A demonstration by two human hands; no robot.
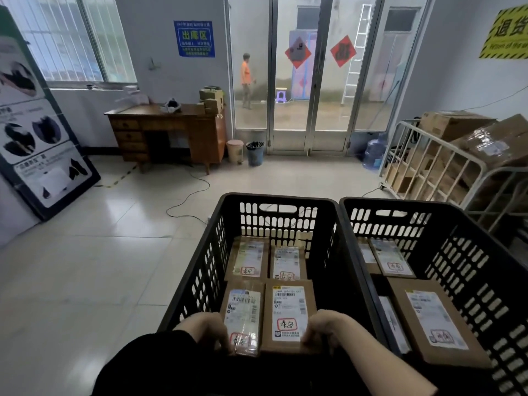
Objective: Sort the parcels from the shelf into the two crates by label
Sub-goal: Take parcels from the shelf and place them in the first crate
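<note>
Two black slotted crates stand side by side on the floor before me, the left crate (197, 270) and the right crate (468, 270). Several brown cardboard parcels with white labels lie flat in each. In the left crate, my left hand (210, 328) grips the near-left parcel (243, 312) at its near corner. My right hand (321, 327) holds the near-right parcel (288, 307) by its right edge. Red-framed handwriting marks each label. A large parcel (434, 318) fills the right crate's near part. The shelf is out of view.
A metal cage trolley (428, 164) full of cartons stands at the right. A wooden desk (168, 132), two bins (245, 151) and a water jug (374, 152) line the far wall by glass doors. A cable (188, 195) trails over the tiled floor. A person walks outside.
</note>
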